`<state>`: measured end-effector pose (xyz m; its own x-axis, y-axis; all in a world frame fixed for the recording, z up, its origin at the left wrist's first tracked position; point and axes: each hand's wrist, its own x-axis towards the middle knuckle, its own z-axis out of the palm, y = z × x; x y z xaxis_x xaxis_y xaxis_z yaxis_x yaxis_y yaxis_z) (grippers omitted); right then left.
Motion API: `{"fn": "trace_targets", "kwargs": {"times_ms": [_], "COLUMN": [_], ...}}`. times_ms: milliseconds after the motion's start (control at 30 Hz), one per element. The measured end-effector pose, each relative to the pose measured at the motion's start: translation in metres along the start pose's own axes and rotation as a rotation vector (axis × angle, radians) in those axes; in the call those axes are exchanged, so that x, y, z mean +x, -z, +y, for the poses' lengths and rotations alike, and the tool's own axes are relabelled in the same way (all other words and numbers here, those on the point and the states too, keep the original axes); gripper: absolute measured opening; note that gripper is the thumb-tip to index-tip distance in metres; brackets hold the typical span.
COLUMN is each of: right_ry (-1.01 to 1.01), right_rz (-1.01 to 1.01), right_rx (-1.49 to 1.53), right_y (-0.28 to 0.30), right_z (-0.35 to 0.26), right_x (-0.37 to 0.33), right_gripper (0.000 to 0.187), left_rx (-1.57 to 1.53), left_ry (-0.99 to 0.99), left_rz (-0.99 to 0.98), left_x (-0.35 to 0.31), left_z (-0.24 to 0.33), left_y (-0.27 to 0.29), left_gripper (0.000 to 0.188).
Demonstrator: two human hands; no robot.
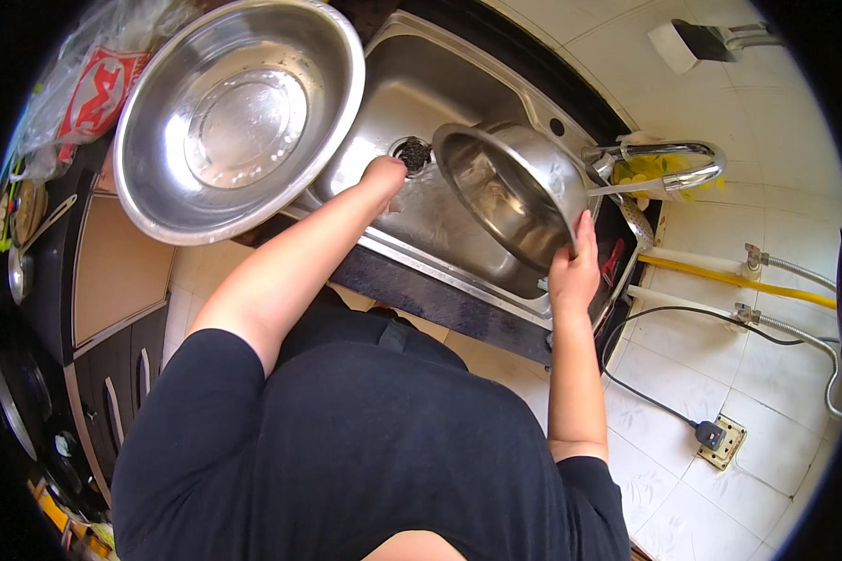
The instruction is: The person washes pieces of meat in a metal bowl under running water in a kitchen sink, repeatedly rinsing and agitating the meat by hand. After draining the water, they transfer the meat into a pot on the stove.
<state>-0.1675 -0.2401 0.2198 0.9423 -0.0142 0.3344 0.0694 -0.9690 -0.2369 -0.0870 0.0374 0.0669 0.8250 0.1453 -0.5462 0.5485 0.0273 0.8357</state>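
Observation:
In the sink (458,70), a deep steel bowl (557,159) is tilted on its side. My right hand (575,266) grips its rim, thumb and fingers on either side of the edge. My left hand (384,179) reaches down into the sink beside the drain (413,155), which has dark bits in it. The fingers of that hand are mostly hidden beneath it. From the chrome faucet (697,154) a pale stream runs toward the bowl's outer wall.
A wide steel basin (332,103) with wet spots stands left of the sink, overlapping its edge. Behind it lies a clear plastic bag with red print (98,89). A yellow pipe (767,288) and a black cord (641,397) run along the tiled wall at right.

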Motion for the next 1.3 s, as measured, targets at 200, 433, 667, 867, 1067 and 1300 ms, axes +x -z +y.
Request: {"fn": "trace_targets", "kwargs": {"times_ms": [200, 433, 667, 867, 1067, 1300], "right_ry": [0.084, 0.19, 0.213, 0.254, 0.264, 0.249], "right_rz": [0.045, 0.08, 0.033, 0.084, 0.132, 0.179], "right_rx": [-0.098, -0.035, 0.066, 0.133, 0.181, 0.169], "right_y": [-0.004, -0.004, 0.011, 0.021, 0.021, 0.021], "right_z": [0.005, 0.032, 0.044, 0.052, 0.061, 0.07], "right_x": [-0.034, -0.065, -0.072, -0.072, -0.079, -0.088], "right_gripper": [0.065, 0.047, 0.041, 0.037, 0.037, 0.04], "left_rx": [0.67, 1.308, 0.723, -0.231, 0.617, 0.385], "left_ry": [-0.159, -0.405, -0.238, 0.098, -0.658, -0.805], "left_rz": [-0.047, -0.152, -0.183, -0.668, -0.876, -0.853], "left_x": [0.071, 0.117, 0.121, 0.051, -0.004, 0.03], "left_z": [-0.005, -0.015, 0.0, 0.054, 0.075, 0.077], "left_y": [-0.03, -0.058, -0.071, -0.1, -0.161, -0.18], "left_gripper": [0.034, 0.035, 0.026, 0.013, 0.033, 0.038]}}
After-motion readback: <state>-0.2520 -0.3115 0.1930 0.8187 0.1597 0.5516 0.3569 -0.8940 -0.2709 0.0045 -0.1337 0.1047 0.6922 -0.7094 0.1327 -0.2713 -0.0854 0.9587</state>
